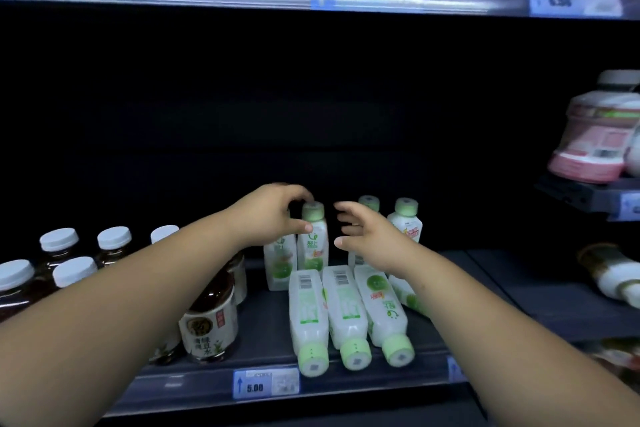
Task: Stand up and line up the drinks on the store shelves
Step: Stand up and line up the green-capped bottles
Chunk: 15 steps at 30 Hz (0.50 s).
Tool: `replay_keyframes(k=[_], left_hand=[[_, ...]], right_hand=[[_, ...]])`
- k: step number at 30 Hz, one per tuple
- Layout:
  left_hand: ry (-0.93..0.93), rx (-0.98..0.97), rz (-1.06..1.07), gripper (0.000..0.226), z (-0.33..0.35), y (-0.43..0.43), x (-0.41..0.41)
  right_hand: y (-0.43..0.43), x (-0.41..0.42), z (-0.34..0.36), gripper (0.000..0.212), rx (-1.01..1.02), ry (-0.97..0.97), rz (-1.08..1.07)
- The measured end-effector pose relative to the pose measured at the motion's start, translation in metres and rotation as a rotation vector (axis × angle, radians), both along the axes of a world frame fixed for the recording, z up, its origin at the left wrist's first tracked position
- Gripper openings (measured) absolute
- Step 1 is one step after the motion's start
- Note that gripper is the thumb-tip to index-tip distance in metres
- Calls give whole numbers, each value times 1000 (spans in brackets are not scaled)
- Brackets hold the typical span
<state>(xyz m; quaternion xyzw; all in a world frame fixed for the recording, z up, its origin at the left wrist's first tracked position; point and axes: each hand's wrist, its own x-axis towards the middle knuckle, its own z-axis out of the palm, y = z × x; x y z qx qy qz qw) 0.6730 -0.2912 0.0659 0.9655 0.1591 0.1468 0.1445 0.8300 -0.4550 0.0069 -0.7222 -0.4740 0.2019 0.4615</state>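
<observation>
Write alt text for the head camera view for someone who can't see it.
A person's left hand grips an upright green-capped white bottle on a dark store shelf, the open right hand just beside it. Three matching bottles lie on their sides at the shelf front; white-capped brown bottles stand to the left.

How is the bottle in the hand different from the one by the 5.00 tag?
The held bottle stands upright; the lying bottle is on its side, cap forward. The held bottle shows its logo, the lying bottle its barcode. The left hand grips only the held bottle. Both: white, green caps.
</observation>
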Motion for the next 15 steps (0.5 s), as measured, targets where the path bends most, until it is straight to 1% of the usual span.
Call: replay_keyframes(k=[2,6,11,15], left_hand=[[-28,43,-16,55,-5,-16,-6],[-68,54,-32,55,-29,-43,-20],[-95,-93,40,56,-75,-70,-42],[-240,-187,140,56,-114,-89,-58]], right_hand=[[-12,-2,-5,65,16,-5,18],[-32,-7,-18,62,20,-20,62],[-54,-18,-37,57,24,-78,74],[-81,-45,-53,45,91,-113,-75]])
